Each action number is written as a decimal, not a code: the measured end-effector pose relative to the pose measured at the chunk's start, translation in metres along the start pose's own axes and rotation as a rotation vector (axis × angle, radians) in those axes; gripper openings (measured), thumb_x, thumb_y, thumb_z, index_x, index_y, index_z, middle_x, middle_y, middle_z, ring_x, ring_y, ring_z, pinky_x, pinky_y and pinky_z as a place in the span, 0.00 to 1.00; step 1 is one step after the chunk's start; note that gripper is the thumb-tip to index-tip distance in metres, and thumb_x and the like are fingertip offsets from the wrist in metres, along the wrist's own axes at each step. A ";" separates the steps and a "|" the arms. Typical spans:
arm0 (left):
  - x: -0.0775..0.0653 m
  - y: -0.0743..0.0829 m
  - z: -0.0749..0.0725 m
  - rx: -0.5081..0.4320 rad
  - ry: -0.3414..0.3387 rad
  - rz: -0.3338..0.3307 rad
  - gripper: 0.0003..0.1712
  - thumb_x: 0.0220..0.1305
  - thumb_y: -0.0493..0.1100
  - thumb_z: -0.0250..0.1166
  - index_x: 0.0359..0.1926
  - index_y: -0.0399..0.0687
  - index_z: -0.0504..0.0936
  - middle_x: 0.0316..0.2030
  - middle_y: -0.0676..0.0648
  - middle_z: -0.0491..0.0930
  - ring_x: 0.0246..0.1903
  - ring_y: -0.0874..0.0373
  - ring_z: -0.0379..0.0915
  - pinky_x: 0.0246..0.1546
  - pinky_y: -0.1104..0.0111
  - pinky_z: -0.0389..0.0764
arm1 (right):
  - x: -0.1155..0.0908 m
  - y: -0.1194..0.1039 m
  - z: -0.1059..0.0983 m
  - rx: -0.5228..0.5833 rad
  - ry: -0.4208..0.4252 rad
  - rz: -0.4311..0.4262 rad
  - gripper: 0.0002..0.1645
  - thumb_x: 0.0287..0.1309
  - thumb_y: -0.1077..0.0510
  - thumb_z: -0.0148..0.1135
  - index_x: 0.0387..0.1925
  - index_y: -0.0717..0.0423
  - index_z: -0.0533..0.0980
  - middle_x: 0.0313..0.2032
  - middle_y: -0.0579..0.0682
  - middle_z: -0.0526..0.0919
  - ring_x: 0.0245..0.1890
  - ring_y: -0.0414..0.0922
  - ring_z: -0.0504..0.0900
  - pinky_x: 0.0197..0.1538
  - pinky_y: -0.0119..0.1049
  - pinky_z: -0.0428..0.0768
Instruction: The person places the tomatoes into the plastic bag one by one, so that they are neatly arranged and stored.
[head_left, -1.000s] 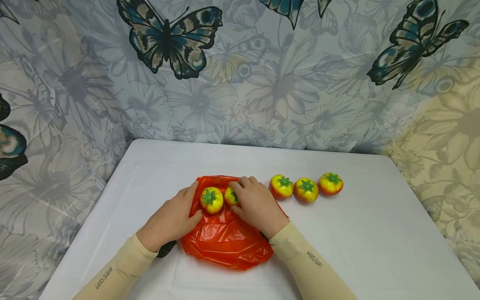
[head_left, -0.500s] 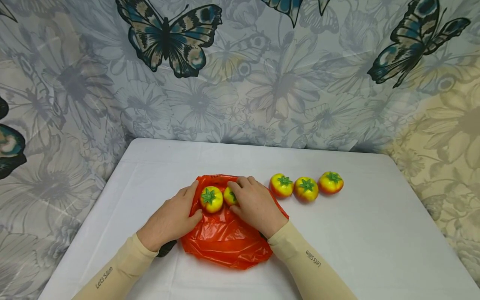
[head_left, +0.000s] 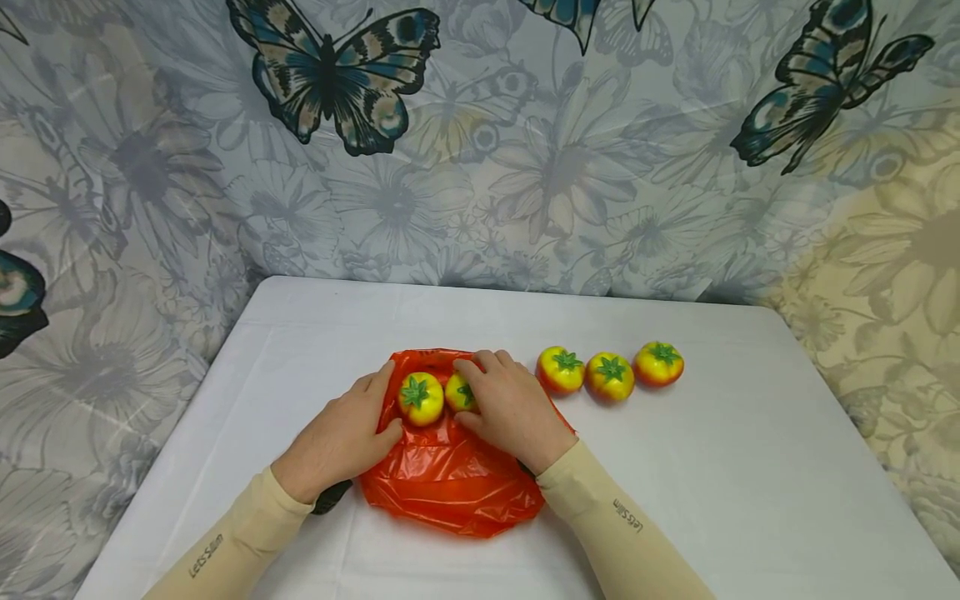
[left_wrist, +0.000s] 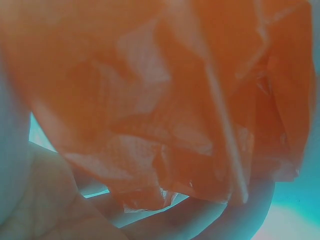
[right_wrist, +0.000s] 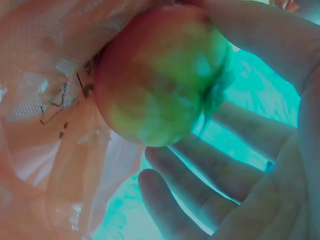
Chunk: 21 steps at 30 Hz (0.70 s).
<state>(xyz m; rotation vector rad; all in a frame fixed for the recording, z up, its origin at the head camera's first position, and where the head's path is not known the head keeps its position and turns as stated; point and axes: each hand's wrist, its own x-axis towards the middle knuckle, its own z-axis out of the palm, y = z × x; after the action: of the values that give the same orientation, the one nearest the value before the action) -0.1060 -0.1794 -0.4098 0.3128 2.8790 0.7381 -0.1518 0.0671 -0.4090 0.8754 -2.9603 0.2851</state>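
A red plastic bag point(head_left: 457, 483) lies on the white table, its mouth toward the far side. My left hand point(head_left: 341, 433) grips the bag's left edge, thumb on the near side; in the left wrist view its fingers point(left_wrist: 175, 220) pass behind the orange-looking film. A yellow-and-red tomato point(head_left: 421, 398) with a green star-shaped calyx rests at the bag's mouth between the hands. My right hand point(head_left: 517, 408) holds a second tomato point(head_left: 460, 393), partly hidden under its fingers. In the right wrist view this tomato point(right_wrist: 160, 80) sits between thumb and fingers, against the bag's film.
Three more tomatoes stand in a row to the right of the bag: a near-left one point(head_left: 560, 370), a middle one point(head_left: 610, 377) and a far-right one point(head_left: 658, 364). The white table point(head_left: 750, 467) ends at a butterfly-patterned cloth backdrop point(head_left: 480, 167).
Both hands, the bag and the tomatoes keep their places. Only the head view has shifted very slightly.
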 end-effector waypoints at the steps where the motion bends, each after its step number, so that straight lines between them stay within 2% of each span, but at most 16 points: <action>1: 0.000 0.000 0.000 0.000 -0.002 -0.001 0.51 0.73 0.48 0.66 0.86 0.35 0.52 0.75 0.28 0.70 0.65 0.33 0.80 0.64 0.41 0.83 | 0.000 0.000 -0.002 0.005 -0.001 0.004 0.43 0.59 0.41 0.80 0.72 0.51 0.77 0.62 0.53 0.83 0.59 0.52 0.81 0.61 0.49 0.87; 7: 0.000 0.001 0.001 0.001 -0.001 -0.002 0.51 0.73 0.47 0.66 0.86 0.35 0.52 0.75 0.28 0.70 0.66 0.33 0.80 0.65 0.40 0.83 | -0.003 0.006 -0.012 0.032 0.015 0.024 0.43 0.61 0.39 0.78 0.73 0.50 0.77 0.62 0.53 0.83 0.59 0.52 0.81 0.63 0.49 0.86; 12: -0.001 0.003 0.000 0.000 -0.005 -0.009 0.51 0.73 0.47 0.66 0.86 0.35 0.51 0.75 0.28 0.70 0.66 0.33 0.79 0.65 0.40 0.83 | -0.011 0.019 -0.025 0.069 0.051 0.060 0.41 0.62 0.40 0.78 0.72 0.51 0.78 0.63 0.54 0.83 0.61 0.53 0.81 0.64 0.50 0.86; 17: 0.000 0.003 0.001 -0.001 -0.017 -0.022 0.51 0.73 0.48 0.65 0.86 0.37 0.51 0.75 0.29 0.69 0.68 0.33 0.78 0.66 0.39 0.82 | -0.024 0.043 -0.037 0.069 0.110 0.098 0.40 0.63 0.41 0.78 0.71 0.52 0.78 0.62 0.55 0.84 0.61 0.54 0.82 0.60 0.52 0.88; 21: 0.000 0.002 0.001 0.010 -0.027 -0.028 0.51 0.73 0.48 0.65 0.87 0.38 0.51 0.76 0.29 0.69 0.68 0.33 0.77 0.67 0.39 0.81 | -0.036 0.068 -0.045 0.069 0.137 0.160 0.39 0.65 0.42 0.76 0.71 0.53 0.78 0.63 0.57 0.83 0.63 0.57 0.81 0.61 0.56 0.88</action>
<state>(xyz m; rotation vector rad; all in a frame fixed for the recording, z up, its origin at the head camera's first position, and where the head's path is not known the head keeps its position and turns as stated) -0.1055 -0.1773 -0.4098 0.2813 2.8565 0.7095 -0.1587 0.1509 -0.3794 0.5987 -2.9105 0.4371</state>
